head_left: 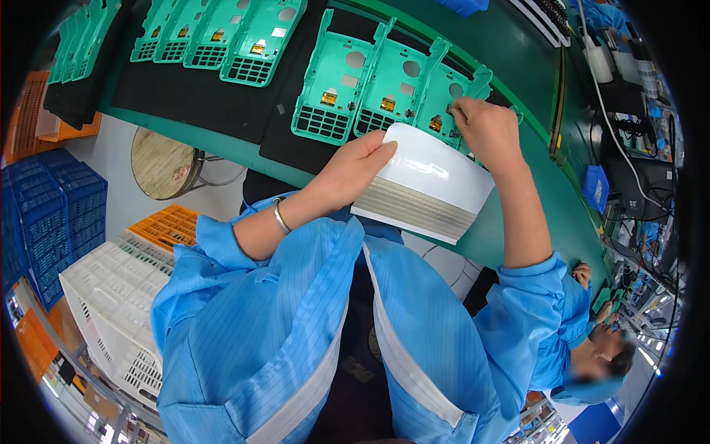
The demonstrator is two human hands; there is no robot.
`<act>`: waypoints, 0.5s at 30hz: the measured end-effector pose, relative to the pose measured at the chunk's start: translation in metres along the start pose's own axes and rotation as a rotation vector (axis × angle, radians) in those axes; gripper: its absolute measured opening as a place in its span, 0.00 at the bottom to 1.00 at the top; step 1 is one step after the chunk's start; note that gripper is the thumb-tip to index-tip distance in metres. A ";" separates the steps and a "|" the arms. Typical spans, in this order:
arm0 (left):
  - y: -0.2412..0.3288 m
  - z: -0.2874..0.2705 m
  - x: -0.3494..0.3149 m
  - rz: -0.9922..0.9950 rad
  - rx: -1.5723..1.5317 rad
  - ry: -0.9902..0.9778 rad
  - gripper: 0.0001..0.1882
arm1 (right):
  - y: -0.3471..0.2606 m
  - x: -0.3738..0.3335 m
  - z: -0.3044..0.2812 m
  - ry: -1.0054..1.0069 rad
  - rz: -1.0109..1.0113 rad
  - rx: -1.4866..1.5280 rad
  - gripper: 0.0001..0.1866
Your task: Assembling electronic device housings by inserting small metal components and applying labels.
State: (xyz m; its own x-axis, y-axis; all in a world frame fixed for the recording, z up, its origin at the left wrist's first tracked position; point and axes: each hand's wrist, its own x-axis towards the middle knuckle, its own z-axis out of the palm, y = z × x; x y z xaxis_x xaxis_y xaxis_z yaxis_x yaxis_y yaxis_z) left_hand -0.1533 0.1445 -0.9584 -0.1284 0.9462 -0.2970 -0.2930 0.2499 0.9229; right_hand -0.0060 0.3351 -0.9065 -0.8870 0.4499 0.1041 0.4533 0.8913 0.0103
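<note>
My left hand (347, 174) grips a glossy white sheet (425, 159) by its upper left corner, thumb on top. Rows of thin greyish strips run along the sheet's near edge. My right hand (489, 135) is closed in a pinch over the rightmost green plastic housing (435, 96) of the near group; whatever is between its fingertips is too small to make out. Beside that lie two similar housings, a middle one (403, 55) and a left one (336, 52). Each has a keypad grid, a round hole and a small gold-coloured part.
Another row of green housings (255, 37) lies on a black mat (203, 96) at the far left of the green table (529, 66). White crates (111, 296), blue crates (55, 214) and a round stool (164, 163) stand left. A co-worker in blue (558, 344) sits right.
</note>
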 end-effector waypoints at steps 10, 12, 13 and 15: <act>-0.004 -0.003 0.001 -0.097 -0.326 -0.017 0.14 | -0.042 -0.016 -0.036 -0.007 0.257 0.639 0.05; 0.008 -0.002 -0.002 -0.153 -0.498 -0.029 0.12 | -0.069 -0.026 -0.038 -0.091 0.119 0.763 0.05; 0.010 -0.002 -0.003 -0.156 -0.499 -0.027 0.12 | -0.082 -0.029 -0.038 -0.101 0.074 0.709 0.06; 0.013 -0.003 -0.005 -0.165 -0.556 -0.031 0.11 | -0.099 -0.033 -0.032 -0.028 -0.028 0.551 0.06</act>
State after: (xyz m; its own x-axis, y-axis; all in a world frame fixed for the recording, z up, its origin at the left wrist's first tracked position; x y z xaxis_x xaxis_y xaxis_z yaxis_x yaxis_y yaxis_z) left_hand -0.1588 0.1427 -0.9456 -0.0138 0.9117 -0.4106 -0.7617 0.2565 0.5950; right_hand -0.0192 0.2302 -0.8792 -0.9036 0.4199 0.0844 0.3229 0.7973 -0.5099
